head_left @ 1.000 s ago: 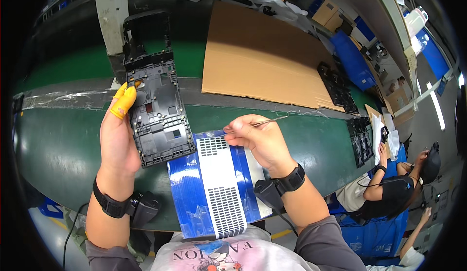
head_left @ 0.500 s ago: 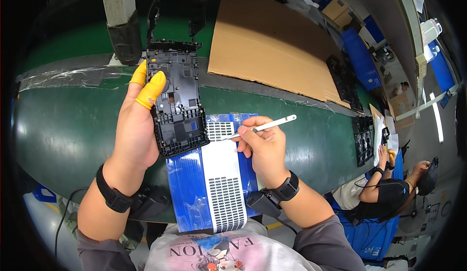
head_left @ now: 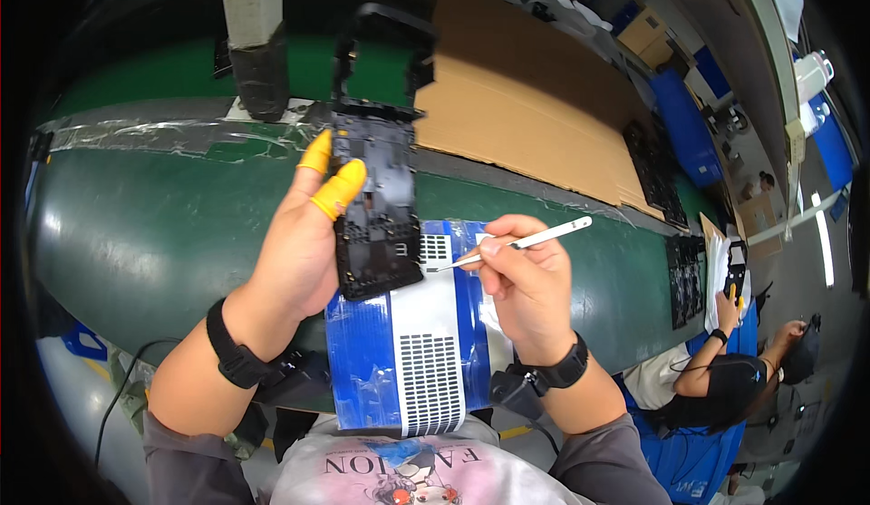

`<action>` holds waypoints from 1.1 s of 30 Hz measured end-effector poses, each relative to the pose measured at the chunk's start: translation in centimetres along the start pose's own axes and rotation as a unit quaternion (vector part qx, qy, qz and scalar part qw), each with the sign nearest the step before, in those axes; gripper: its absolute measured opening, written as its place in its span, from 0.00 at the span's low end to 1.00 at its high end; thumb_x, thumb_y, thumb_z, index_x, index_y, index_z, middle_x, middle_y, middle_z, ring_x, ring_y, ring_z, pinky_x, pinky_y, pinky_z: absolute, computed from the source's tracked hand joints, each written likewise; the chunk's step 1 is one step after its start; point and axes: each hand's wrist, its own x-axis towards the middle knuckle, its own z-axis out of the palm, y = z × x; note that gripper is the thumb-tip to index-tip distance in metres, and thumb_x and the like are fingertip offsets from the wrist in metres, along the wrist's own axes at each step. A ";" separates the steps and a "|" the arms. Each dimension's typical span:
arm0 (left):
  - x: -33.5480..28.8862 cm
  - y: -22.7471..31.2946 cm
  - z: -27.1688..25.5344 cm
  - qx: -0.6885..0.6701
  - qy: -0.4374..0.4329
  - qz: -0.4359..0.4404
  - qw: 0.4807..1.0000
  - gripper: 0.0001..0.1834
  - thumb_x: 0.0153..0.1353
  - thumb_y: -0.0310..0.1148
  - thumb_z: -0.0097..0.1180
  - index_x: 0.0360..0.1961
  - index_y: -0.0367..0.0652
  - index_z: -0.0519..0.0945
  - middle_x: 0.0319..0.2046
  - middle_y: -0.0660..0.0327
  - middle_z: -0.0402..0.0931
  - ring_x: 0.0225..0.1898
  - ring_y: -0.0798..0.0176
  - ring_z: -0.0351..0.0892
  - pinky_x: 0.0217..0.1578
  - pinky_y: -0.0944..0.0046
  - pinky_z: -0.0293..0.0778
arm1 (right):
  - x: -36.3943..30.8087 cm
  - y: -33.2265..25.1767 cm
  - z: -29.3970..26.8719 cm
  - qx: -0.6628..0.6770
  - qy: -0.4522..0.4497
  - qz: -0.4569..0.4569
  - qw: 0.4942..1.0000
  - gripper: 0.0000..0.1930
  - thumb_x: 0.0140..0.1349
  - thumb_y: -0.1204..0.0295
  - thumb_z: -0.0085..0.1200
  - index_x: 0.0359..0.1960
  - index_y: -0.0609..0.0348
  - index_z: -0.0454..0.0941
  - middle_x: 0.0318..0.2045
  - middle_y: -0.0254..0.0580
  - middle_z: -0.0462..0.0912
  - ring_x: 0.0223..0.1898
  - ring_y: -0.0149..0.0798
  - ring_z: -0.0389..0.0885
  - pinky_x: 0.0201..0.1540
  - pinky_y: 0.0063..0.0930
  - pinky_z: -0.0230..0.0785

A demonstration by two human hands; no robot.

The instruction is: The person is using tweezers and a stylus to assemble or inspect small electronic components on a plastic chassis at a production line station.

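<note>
My left hand, with yellow finger cots on two of its fingers, grips a long black plastic housing by its left side. The housing is held up and slightly blurred, its ribbed inner face showing and an open frame at its far end. In my right hand is a pair of white tweezers, pinched between thumb and fingers. Their tip is over a white sheet with rows of small black stickers; a small dark piece shows at the tip. The sheet lies on a blue corrugated box, partly hidden by the housing.
A large cardboard sheet lies across the green table. A taped post stands at the far left. More black parts lie at the right, near a co-worker handling a black part. Blue bins stand beyond.
The view has shifted, so most things appear farther right. My left hand has brought the housing a little rightward over the box. A small dark piece now shows at the tweezers' tip.
</note>
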 end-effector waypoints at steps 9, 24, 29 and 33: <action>-0.9 -0.5 0.4 -0.048 -0.025 -0.091 0.994 0.21 0.59 0.32 0.40 0.54 0.46 0.55 0.42 0.59 0.67 0.42 0.66 0.70 0.40 0.65 0.70 | -0.1 0.7 3.4 -0.011 -0.043 -0.049 0.998 0.09 0.50 0.80 0.51 0.35 0.65 0.69 0.25 0.39 0.76 0.23 0.22 0.72 0.19 0.10 0.58; -1.2 -0.6 0.4 -0.046 -0.055 -0.096 0.993 0.23 0.59 0.33 0.39 0.56 0.46 0.53 0.48 0.60 0.63 0.47 0.65 0.66 0.45 0.64 0.67 | -0.5 1.2 2.9 -0.025 -0.043 -0.073 0.996 0.09 0.51 0.81 0.50 0.35 0.66 0.69 0.27 0.40 0.76 0.26 0.25 0.74 0.21 0.11 0.60; -1.1 -0.6 0.5 -0.060 -0.046 -0.092 0.993 0.22 0.60 0.32 0.38 0.55 0.46 0.52 0.45 0.59 0.65 0.44 0.65 0.69 0.41 0.64 0.69 | -0.4 1.4 3.1 -0.010 -0.049 -0.085 0.995 0.09 0.51 0.81 0.50 0.35 0.66 0.69 0.28 0.40 0.75 0.28 0.26 0.76 0.22 0.12 0.62; -1.1 -0.5 0.7 -0.066 -0.033 -0.084 0.994 0.22 0.60 0.30 0.37 0.55 0.45 0.51 0.42 0.57 0.66 0.40 0.65 0.71 0.38 0.65 0.72 | -0.4 1.2 2.9 -0.025 -0.047 -0.073 0.996 0.09 0.51 0.81 0.50 0.35 0.66 0.69 0.27 0.41 0.76 0.26 0.26 0.75 0.21 0.12 0.61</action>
